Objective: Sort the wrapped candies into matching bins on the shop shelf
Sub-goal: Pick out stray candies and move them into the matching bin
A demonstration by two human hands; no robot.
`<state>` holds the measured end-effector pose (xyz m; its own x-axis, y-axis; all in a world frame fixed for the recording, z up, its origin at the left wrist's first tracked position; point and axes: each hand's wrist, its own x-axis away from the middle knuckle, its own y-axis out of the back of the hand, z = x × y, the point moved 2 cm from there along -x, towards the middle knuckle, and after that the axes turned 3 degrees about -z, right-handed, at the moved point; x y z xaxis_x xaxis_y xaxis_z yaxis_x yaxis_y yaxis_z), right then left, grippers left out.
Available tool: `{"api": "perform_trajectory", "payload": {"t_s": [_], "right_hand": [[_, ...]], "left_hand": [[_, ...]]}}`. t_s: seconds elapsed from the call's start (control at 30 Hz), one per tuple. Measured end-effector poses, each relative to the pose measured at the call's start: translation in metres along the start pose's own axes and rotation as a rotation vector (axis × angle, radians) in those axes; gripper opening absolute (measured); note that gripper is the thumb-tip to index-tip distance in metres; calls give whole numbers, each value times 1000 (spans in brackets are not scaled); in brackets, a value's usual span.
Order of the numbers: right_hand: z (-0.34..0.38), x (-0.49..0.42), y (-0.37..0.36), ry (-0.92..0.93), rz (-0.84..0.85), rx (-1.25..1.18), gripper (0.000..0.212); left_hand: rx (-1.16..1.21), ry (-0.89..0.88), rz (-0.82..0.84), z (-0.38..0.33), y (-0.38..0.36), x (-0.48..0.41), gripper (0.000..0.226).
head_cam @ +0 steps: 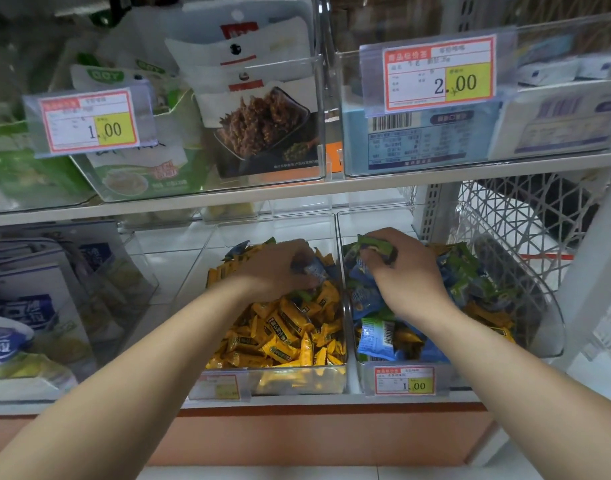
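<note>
Forearms [130, 368] outstretched: left hand [276, 268] grips a blue candy [317, 271], right hand [406, 277] a green candy [375, 244]; probably light, crinkly, slippery, so pinch mid-wrapper.

Fingertips of the left grip [279, 268] are lost behind a small blue wrapped candy [316, 270] and the heap of yellow wrapped candies [290, 327]; it seems to pinch the blue one. The right grip [404, 271] curls round crumpled green wrapped candies [376, 245], their number unclear. The red-and-yellow paper price label [218, 386] on the left clear plastic bin [297, 379] is too blurred to read. The bottom edge cuts off both forearms.
</note>
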<state>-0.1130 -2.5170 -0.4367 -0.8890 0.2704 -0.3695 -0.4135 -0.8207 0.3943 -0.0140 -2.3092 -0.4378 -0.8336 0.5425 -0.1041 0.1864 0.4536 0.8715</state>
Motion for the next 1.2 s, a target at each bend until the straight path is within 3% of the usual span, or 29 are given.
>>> {"api": "perform_trajectory", "payload": {"t_s": [0.17,0.33,0.43,0.5,0.67,0.77,0.9,0.97,1.07,1.2], "right_hand": [[16,2,1,-16,-2,-202,14],[29,10,-4,-76,93,-387,7],[31,14,-5,-139,167,-442,4],[33,18,-8,-222,228,-524,8],[39,27,-10,-245,313,-617,33],[36,26,-8,-234,335,-605,28],[30,25,-10,-237,292,-568,20],[26,24,-11,-218,228,-525,12],[19,15,-5,-80,102,-327,5],[8,3,17,172,-70,139,8]], "left_hand": [[376,35,-314,-13,14,25,29],[774,110,-284,-35,9,51,54],[995,102,-309,-49,5,59,28],[1053,109,-336,-58,3,63,27],[1075,204,-410,-69,-5,67,31],[1042,263,-397,-71,-6,68,35],[988,240,-349,-71,-10,70,14],[957,217,-317,-73,-15,71,16],[849,163,-219,-73,-19,73,24],[442,131,-249,-49,-12,77,34]]}}
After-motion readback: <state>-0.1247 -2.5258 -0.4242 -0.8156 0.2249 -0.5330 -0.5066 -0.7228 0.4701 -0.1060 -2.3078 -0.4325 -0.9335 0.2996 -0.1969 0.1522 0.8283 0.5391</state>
